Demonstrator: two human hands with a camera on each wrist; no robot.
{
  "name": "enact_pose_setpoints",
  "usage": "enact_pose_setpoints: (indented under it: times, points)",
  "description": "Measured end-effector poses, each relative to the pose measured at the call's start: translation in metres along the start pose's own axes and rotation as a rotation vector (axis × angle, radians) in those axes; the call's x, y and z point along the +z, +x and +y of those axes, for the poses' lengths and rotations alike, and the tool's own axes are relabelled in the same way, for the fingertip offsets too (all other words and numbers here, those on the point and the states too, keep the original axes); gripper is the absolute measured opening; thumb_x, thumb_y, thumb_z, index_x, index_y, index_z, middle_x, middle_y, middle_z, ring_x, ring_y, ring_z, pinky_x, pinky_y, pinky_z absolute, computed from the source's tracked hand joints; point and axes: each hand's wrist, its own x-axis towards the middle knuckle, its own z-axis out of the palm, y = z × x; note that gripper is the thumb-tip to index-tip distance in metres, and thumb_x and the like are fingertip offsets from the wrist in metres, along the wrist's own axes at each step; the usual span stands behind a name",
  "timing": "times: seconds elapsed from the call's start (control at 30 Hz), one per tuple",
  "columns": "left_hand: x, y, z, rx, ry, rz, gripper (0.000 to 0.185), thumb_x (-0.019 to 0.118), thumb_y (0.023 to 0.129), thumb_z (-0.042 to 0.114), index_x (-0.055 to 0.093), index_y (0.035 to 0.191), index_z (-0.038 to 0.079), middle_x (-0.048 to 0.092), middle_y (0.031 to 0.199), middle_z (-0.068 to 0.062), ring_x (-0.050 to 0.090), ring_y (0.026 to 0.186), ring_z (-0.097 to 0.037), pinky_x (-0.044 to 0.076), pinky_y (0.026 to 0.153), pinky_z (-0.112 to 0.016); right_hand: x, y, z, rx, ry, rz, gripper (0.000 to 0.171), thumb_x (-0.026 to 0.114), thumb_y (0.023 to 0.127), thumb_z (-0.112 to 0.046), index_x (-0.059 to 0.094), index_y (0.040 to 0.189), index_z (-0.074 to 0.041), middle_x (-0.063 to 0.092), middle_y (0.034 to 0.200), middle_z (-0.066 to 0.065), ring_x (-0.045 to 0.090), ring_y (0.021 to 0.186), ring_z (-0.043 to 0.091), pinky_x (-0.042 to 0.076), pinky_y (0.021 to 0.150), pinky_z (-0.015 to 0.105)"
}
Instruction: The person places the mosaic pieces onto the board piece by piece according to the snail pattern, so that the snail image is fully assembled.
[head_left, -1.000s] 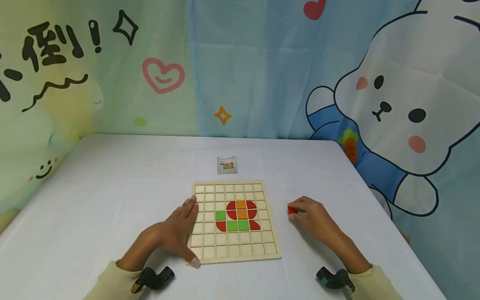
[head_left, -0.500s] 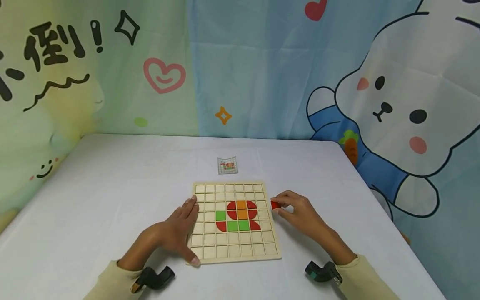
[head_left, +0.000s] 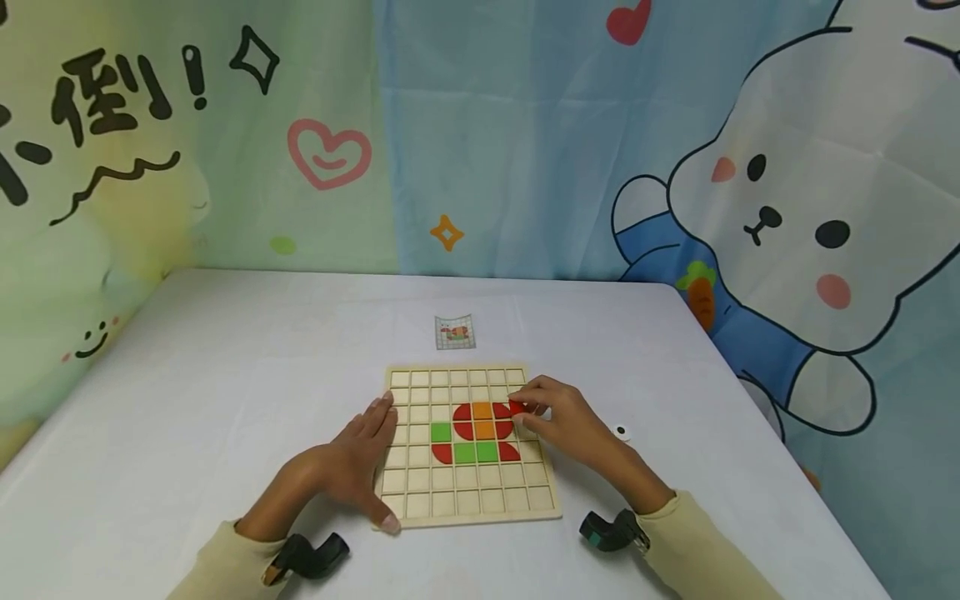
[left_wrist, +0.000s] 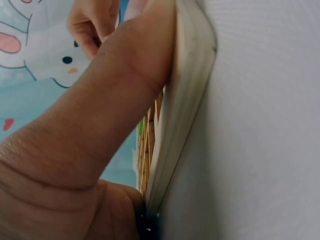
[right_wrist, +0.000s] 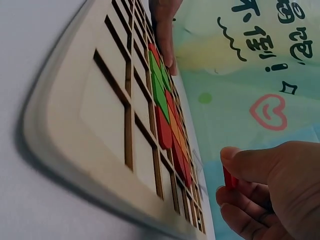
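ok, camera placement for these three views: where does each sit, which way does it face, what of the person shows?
Head: worn on the head, looks forward and down at the wooden grid board on the white table; both forearms show, the left hand and right hand.
Left wrist: low by the board's edge, faces along it; the left hand's thumb fills the frame.
Right wrist: low at table level, faces across the board; the right hand pinches a red piece.
Shared: all three see the board; head and right wrist both show the red piece.

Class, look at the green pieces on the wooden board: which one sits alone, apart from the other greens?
The green square left of the red cluster; the other two greens touch in the row below.
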Motion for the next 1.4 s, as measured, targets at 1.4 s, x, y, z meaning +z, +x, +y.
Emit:
enact_pose_setpoints:
  times: [1.4]
  points:
    - [0.003, 0.003, -0.005, -0.014, 0.005, 0.002, 0.145, 0.086, 0.054, 0.064, 0.008, 0.152, -0.007, -0.006, 0.16, -0.022, -0.004, 0.146, -0.037, 0.009, 0.115, -0.05, 0.064, 0.064, -0.044, 0.018, -0.009, -0.202, 0.024, 0.071, 0.09, -0.013, 0.073, 0.112, -0.003, 0.062, 0.093, 0.001, 0.054, 0.074, 0.008, 0.048, 0.067, 0.024]
